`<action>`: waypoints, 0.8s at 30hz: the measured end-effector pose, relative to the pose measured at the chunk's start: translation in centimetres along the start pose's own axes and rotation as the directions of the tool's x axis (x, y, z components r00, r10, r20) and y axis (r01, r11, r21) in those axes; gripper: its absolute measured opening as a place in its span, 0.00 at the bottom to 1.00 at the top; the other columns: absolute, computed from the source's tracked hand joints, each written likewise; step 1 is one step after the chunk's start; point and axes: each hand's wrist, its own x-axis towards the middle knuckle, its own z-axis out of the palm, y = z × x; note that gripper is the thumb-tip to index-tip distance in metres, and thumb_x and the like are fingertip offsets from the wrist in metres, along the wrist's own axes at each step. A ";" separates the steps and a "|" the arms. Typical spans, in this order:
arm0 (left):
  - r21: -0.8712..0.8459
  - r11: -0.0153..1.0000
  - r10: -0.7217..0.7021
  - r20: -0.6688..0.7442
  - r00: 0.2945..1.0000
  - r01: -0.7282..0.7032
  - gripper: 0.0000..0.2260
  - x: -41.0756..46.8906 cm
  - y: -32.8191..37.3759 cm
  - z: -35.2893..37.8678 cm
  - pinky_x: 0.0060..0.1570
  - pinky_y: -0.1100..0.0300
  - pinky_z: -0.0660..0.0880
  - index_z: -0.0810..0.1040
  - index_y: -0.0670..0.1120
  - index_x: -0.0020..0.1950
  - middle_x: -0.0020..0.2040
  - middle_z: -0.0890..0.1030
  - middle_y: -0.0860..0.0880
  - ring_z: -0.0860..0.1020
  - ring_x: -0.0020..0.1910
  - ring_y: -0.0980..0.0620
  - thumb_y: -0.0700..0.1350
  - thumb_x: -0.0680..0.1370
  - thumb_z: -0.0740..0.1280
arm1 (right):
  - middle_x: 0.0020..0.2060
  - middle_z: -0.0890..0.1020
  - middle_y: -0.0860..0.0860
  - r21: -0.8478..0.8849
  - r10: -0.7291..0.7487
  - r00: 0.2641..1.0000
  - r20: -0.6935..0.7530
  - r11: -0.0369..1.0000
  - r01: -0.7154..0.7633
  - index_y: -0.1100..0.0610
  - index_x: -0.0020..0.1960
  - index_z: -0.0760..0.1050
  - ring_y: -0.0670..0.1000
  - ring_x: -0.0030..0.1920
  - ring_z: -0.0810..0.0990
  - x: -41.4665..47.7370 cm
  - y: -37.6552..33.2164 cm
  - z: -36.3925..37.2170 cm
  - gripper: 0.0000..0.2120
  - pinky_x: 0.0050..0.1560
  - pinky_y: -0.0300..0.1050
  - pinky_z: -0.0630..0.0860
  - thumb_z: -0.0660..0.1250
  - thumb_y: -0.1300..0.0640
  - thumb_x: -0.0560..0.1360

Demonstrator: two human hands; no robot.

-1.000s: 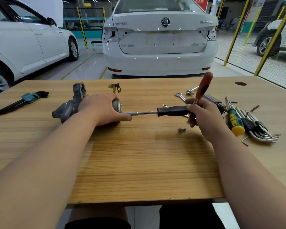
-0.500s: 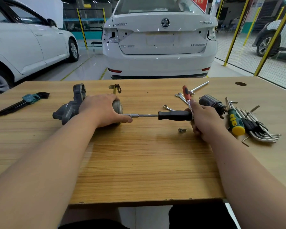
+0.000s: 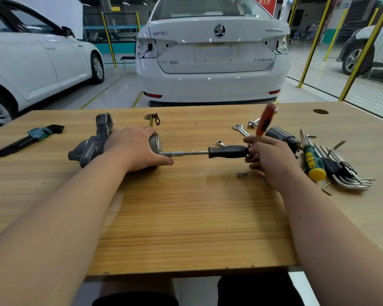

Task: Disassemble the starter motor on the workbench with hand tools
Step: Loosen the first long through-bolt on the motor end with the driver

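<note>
- The starter motor [image 3: 91, 149] lies on its side on the left half of the wooden counter [image 3: 186, 217], with its grey nose housing to the left and its round end cap facing right
- The left hand [image 3: 133, 149] lies over the motor's body; its fingers are curved round the casing in a grasp, and the thumb stretches along the counter below the end cap
- A black-handled driver [image 3: 227, 151] lies level, its steel shaft running left to the middle of the end cap
- The right hand [image 3: 268, 155] sits at the butt of the black handle, its fingers clenched on the thin shank of a red-handled screwdriver [image 3: 264, 121]
- That red handle stands up and away from the hand, tilted right and blurred
- A small bolt [image 3: 241, 174] lies loose on the counter just in front of the right hand
- Behind the right hand lie a dark cylindrical part [image 3: 279, 134], an open-end spanner [image 3: 240, 129] and a small ring spanner [image 3: 220, 142]
- To the right lie a green and yellow screwdriver [image 3: 312, 162] and a fan of silver hex keys [image 3: 349, 175]
- A black hex key set [image 3: 31, 138] in a teal holder lies at the far left edge
- A white car [image 3: 212, 58] stands beyond the counter, tail toward the camera
</note>
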 end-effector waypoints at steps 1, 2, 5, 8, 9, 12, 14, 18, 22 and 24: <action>0.025 1.000 0.019 -0.031 0.999 -0.018 0.46 -0.1 0.0 0.1 0.56 0.49 0.68 0.68 0.57 0.68 0.65 0.73 0.53 0.69 0.63 0.48 0.82 0.57 0.55 | 0.46 0.82 0.54 -0.016 -0.007 1.000 0.016 1.000 0.008 0.48 0.46 0.83 0.52 0.46 0.82 0.1 0.1 0.0 0.17 0.42 0.43 0.78 0.62 0.68 0.77; 0.039 0.998 0.048 -0.082 0.995 -0.045 0.44 -0.3 0.1 0.3 0.61 0.47 0.65 0.67 0.57 0.69 0.66 0.71 0.51 0.66 0.64 0.46 0.80 0.60 0.57 | 0.48 0.82 0.54 -0.038 -0.010 1.000 0.027 0.999 0.011 0.48 0.46 0.83 0.53 0.48 0.82 0.1 0.1 0.0 0.18 0.43 0.43 0.78 0.62 0.69 0.76; 0.024 0.979 0.200 -0.268 0.943 -0.201 0.31 -1.4 0.8 1.2 0.63 0.44 0.61 0.73 0.52 0.67 0.64 0.73 0.45 0.68 0.62 0.41 0.67 0.70 0.66 | 0.48 0.82 0.53 -0.028 -0.013 1.000 0.012 1.000 0.013 0.48 0.47 0.83 0.53 0.49 0.83 0.3 0.2 0.0 0.18 0.43 0.42 0.78 0.62 0.70 0.76; 0.018 0.959 0.266 -0.410 0.872 -0.284 0.14 -2.5 1.9 2.6 0.59 0.42 0.65 0.81 0.45 0.55 0.58 0.78 0.42 0.74 0.57 0.37 0.52 0.75 0.70 | 0.46 0.83 0.55 0.029 -0.035 0.999 -0.016 0.999 0.035 0.51 0.48 0.82 0.53 0.45 0.83 0.4 0.3 -0.2 0.15 0.40 0.41 0.78 0.62 0.68 0.75; 0.013 0.959 0.261 -0.428 0.865 -0.283 0.12 -2.6 2.1 2.9 0.59 0.42 0.65 0.82 0.45 0.52 0.57 0.79 0.42 0.74 0.57 0.38 0.52 0.76 0.68 | 0.45 0.82 0.55 0.045 -0.034 0.999 -0.019 0.998 0.035 0.52 0.49 0.82 0.53 0.43 0.83 0.4 0.3 -0.2 0.14 0.39 0.41 0.78 0.62 0.68 0.75; -0.004 0.962 0.249 -0.397 0.884 -0.273 0.20 -2.7 2.2 3.0 0.59 0.42 0.66 0.83 0.46 0.47 0.56 0.79 0.45 0.74 0.59 0.39 0.58 0.76 0.58 | 0.44 0.82 0.56 0.033 -0.017 1.000 -0.015 0.999 0.017 0.53 0.50 0.81 0.53 0.40 0.82 0.4 0.3 -0.3 0.12 0.37 0.41 0.78 0.63 0.66 0.75; 0.002 0.963 0.250 -0.390 0.886 -0.271 0.22 -2.7 2.2 3.0 0.59 0.43 0.66 0.82 0.47 0.46 0.56 0.79 0.46 0.74 0.60 0.39 0.59 0.77 0.54 | 0.43 0.81 0.56 0.025 -0.002 1.000 -0.013 1.000 0.003 0.53 0.51 0.81 0.52 0.39 0.82 0.4 0.2 -0.2 0.10 0.37 0.41 0.78 0.64 0.64 0.77; 0.043 0.967 0.247 -0.415 0.876 -0.252 0.22 -2.8 2.2 3.5 0.58 0.43 0.65 0.82 0.46 0.45 0.55 0.79 0.46 0.73 0.59 0.39 0.58 0.78 0.53 | 0.43 0.80 0.55 -0.014 0.001 1.000 -0.027 1.000 -0.001 0.54 0.56 0.80 0.50 0.36 0.79 0.3 0.2 -0.2 0.08 0.37 0.43 0.77 0.67 0.58 0.78; 0.041 0.966 0.245 -0.442 0.863 -0.253 0.23 -2.9 2.1 3.5 0.57 0.43 0.65 0.82 0.45 0.44 0.54 0.79 0.46 0.73 0.58 0.39 0.58 0.78 0.53 | 0.38 0.78 0.53 -0.087 0.000 0.999 -0.052 0.996 -0.004 0.54 0.57 0.80 0.47 0.31 0.75 0.1 0.2 0.0 0.11 0.33 0.42 0.73 0.66 0.50 0.79; 0.036 0.963 0.254 -0.458 0.852 -0.268 0.23 -3.0 2.0 3.5 0.57 0.44 0.65 0.82 0.45 0.43 0.54 0.79 0.46 0.74 0.57 0.40 0.58 0.78 0.53 | 0.33 0.78 0.51 -0.178 0.032 0.996 -0.080 0.983 -0.045 0.53 0.52 0.80 0.47 0.29 0.74 0.0 0.1 0.1 0.16 0.30 0.43 0.70 0.64 0.41 0.79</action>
